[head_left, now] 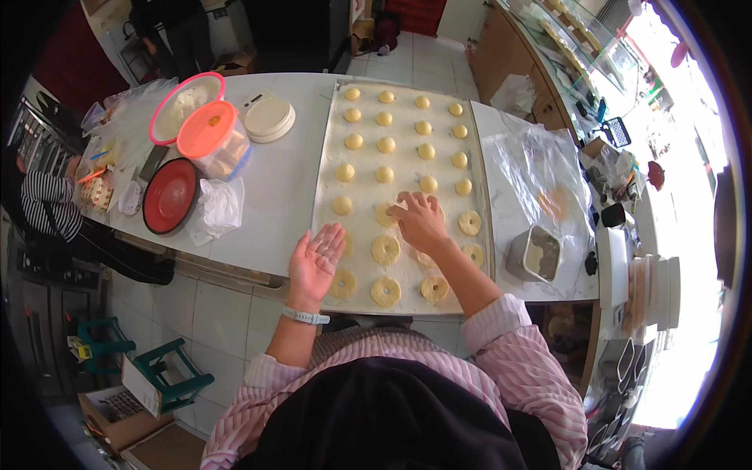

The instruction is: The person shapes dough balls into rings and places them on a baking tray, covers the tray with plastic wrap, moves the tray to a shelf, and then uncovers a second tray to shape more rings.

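A large tray [331,157] lined with pale sheet lies before me, holding rows of dough. Toward its far end sit smooth round dough balls [385,175]; nearer me are flattened dough rings [385,291] with small holes in the middle. My right hand [423,223] reaches over the near half, its fingers bent and apart, the tips at a dough piece [385,215] that they partly cover. Whether they press into it I cannot tell. My left hand [316,262] is held palm up and open by the tray's left edge, with pale smears on the palm.
Left of the tray are a round white scale [269,117], a lidded tub [208,130], a pink-rimmed bowl [186,107], a red round tray [170,196] and a crumpled white bag [220,207]. Clear plastic sheet [540,168] and a metal tin [535,254] lie right. Another person [51,205] stands far left.
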`<control>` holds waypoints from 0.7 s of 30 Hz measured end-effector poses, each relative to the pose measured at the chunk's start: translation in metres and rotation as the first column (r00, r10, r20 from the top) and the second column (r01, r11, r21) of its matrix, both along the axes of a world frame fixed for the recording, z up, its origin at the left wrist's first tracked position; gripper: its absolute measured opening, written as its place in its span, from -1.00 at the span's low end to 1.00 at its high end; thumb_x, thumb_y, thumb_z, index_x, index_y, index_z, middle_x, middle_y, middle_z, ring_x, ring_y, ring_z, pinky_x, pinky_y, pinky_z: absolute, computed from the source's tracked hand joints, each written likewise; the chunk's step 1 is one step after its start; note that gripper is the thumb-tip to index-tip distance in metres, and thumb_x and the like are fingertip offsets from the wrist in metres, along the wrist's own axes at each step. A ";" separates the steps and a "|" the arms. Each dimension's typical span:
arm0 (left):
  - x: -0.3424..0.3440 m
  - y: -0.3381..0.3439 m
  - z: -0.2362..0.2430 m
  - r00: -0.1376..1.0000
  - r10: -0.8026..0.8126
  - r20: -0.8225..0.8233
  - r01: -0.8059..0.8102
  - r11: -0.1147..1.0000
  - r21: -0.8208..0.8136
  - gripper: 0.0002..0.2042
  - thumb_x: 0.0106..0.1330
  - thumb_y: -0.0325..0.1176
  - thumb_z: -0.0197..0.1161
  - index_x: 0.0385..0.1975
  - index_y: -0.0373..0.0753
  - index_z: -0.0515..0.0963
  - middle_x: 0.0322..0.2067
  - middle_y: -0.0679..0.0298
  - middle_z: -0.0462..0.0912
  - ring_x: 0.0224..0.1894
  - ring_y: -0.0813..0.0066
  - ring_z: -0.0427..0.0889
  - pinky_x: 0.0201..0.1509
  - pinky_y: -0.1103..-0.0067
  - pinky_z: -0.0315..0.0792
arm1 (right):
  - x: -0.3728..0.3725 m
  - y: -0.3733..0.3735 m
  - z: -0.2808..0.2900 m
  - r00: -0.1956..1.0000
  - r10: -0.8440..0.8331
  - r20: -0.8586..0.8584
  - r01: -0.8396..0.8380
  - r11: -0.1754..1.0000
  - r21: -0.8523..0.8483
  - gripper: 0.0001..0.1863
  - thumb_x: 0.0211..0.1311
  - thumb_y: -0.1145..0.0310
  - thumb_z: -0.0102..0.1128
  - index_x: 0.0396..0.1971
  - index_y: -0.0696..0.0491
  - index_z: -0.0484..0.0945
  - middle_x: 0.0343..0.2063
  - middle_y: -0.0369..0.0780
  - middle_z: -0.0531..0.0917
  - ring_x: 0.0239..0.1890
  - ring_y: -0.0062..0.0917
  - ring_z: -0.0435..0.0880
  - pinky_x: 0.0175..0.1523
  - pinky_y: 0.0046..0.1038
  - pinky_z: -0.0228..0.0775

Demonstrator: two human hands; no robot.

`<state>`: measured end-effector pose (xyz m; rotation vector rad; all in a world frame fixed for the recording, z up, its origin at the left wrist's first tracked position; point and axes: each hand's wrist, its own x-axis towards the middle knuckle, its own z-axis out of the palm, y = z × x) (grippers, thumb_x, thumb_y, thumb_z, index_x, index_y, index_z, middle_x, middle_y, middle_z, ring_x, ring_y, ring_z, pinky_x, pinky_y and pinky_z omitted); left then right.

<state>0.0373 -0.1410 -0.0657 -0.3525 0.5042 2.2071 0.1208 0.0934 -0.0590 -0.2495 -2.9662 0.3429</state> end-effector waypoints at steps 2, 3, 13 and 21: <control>0.001 0.003 -0.005 1.000 -0.023 -0.001 0.023 1.000 0.003 -0.57 0.37 -0.21 -0.11 0.08 -0.45 0.26 0.08 -0.01 0.39 0.19 0.16 0.33 0.28 0.35 0.23 | -0.003 -0.006 0.006 0.999 -0.004 0.040 0.001 0.998 0.070 -0.81 0.07 0.37 0.08 -0.29 -0.14 0.57 -0.01 -0.32 0.34 0.11 -0.47 0.24 0.12 -0.21 0.06; 0.002 0.005 -0.007 0.999 -0.035 -0.001 0.035 0.999 0.004 -0.58 0.37 -0.22 -0.11 0.07 -0.45 0.28 0.07 -0.01 0.40 0.19 0.14 0.33 0.28 0.34 0.24 | -0.004 -0.009 0.008 0.998 -0.007 0.060 0.001 0.994 0.105 -0.82 0.08 0.35 0.08 -0.28 -0.13 0.57 0.01 -0.32 0.32 0.12 -0.47 0.21 0.12 -0.20 0.06; 0.033 0.063 -0.006 0.948 -0.299 -0.108 0.270 0.937 -0.224 -0.70 0.31 -0.24 0.08 -0.14 -0.37 0.46 -0.22 0.16 0.57 -0.14 0.34 0.55 0.02 0.48 0.42 | -0.002 -0.013 -0.011 0.999 -0.011 -0.038 0.007 0.994 -0.114 -0.70 0.10 0.25 0.08 -0.22 0.11 0.47 0.00 -0.19 0.29 0.13 -0.36 0.20 0.12 -0.17 0.05; 0.053 0.082 0.005 0.897 -0.079 -0.435 -0.096 0.926 -0.366 -0.78 0.26 -0.23 0.20 -0.35 -0.29 0.52 -0.40 0.33 0.57 -0.32 0.63 0.49 -0.20 0.65 0.36 | 0.036 -0.058 0.035 0.981 -0.052 -0.187 0.045 0.998 -0.038 -0.68 0.06 0.24 0.13 -0.19 0.06 0.45 0.07 -0.14 0.28 0.17 -0.28 0.18 0.17 -0.16 -0.03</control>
